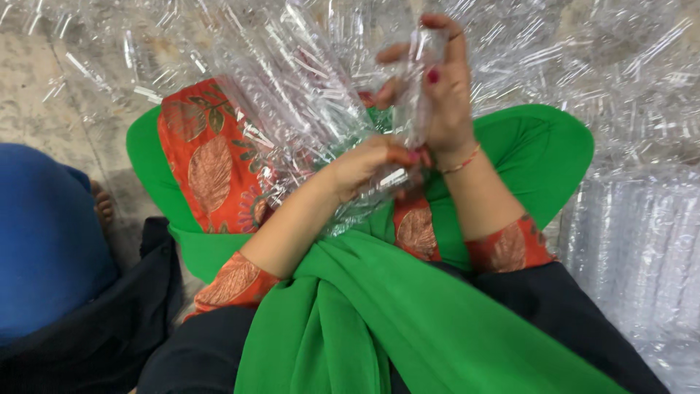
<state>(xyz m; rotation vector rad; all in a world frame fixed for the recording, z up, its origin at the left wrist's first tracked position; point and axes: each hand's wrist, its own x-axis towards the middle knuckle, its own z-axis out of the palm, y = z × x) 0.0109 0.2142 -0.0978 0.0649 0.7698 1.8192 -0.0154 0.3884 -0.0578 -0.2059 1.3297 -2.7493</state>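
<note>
Right hand (445, 95), raised over the lap, fingers pinched closed on a clear plastic piece (419, 73); left hand (368, 168), lower, closed around a bundle of clear plastic pieces (292, 109) lying across the green-clad knees; more clear plastic (642, 241) heaped along the floor's right edge.

Even, fairly bright light from above; white glare streaks across the heap of clear crinkled plastic wrappers (306, 95). Shadows are soft, edges slightly blurred, colours saturated.
</note>
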